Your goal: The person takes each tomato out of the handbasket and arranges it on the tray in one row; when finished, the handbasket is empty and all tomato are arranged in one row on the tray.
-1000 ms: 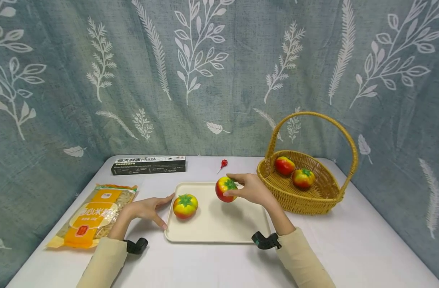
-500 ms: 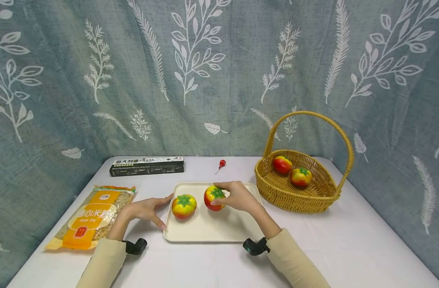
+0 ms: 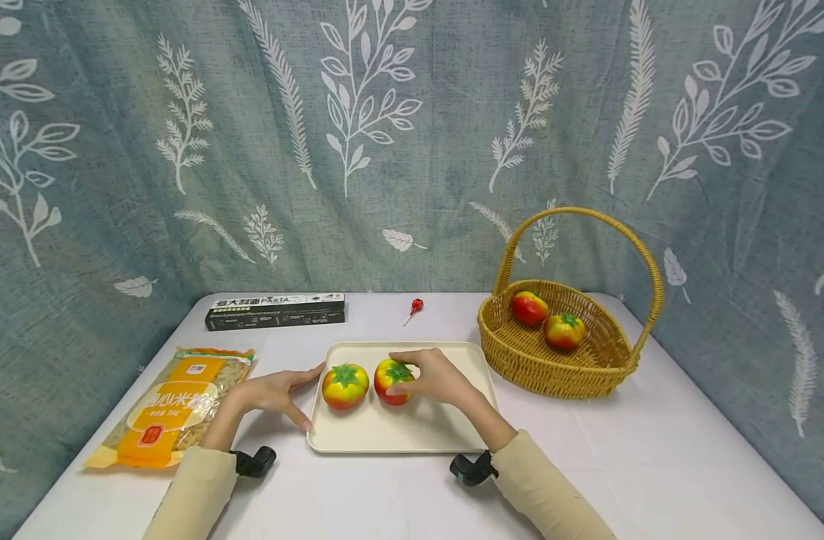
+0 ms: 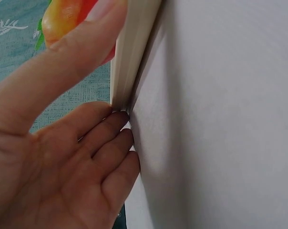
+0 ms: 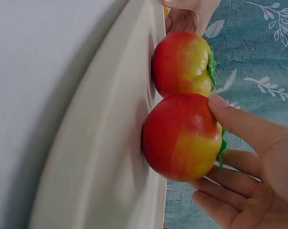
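Note:
My right hand (image 3: 437,375) holds a red and yellow tomato (image 5: 182,143) with a green leafy top, thumb on one side and fingers on the other. This tomato is at the cream tray's (image 3: 425,435) surface, close beside a second tomato (image 3: 345,387) on the tray's left part. Whether the held one bears fully on the tray I cannot tell. At the tray's left edge, my left hand (image 3: 272,394) touches the rim with its thumb and fingertips spread apart. In the left wrist view, the left fingers (image 4: 113,155) are nearly straight against the tray's side.
A wicker basket (image 3: 554,382) with a tall handle stands right of the tray, with two more tomatoes (image 3: 547,319) inside. Left lies a bag of noodles (image 3: 162,412). Behind are a black and white pasta box (image 3: 275,312) and a red lollipop (image 3: 416,306). A patterned curtain surrounds the table.
My right hand has carried the tomato leftward and down over the tray, until it sits close by the other tomato. The left hand has stayed at the tray's edge.

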Motion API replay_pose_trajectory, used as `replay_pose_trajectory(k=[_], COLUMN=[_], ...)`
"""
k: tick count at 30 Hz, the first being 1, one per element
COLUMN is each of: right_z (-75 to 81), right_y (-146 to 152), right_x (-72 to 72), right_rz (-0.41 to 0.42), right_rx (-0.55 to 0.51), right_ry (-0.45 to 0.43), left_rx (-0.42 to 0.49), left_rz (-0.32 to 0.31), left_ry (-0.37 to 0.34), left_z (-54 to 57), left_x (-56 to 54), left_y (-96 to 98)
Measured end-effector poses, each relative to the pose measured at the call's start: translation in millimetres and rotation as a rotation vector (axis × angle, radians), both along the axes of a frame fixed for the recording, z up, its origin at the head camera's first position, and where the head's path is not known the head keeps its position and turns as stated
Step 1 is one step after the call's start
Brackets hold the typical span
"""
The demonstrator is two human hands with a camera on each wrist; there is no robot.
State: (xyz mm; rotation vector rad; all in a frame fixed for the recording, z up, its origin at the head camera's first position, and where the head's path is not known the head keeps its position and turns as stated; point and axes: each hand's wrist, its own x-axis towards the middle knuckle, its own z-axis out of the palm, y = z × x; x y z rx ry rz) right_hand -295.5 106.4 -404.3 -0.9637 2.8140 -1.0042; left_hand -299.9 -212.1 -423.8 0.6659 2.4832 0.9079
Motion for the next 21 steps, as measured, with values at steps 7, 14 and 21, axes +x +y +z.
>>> replay_pose_trajectory(k=[7, 14, 21], right_z=[-0.9, -2.2, 0.1], right_y=[-0.1, -0.1, 0.4], right_x=[0.3, -1.3, -0.2], right_rz=[0.005, 0.007, 0.007], right_rx=[-0.009, 0.023, 0.027], right_ry=[0.011, 0.026, 0.022], left_rx=[0.004, 0.007, 0.016], left_rz=[-0.006, -0.028, -0.025], left_ry=[-0.003, 0.027, 0.014], left_z=[2.9, 1.7, 1.8], left_x=[1.9, 1.6, 1.1], left_y=[0.2, -0.5, -0.7])
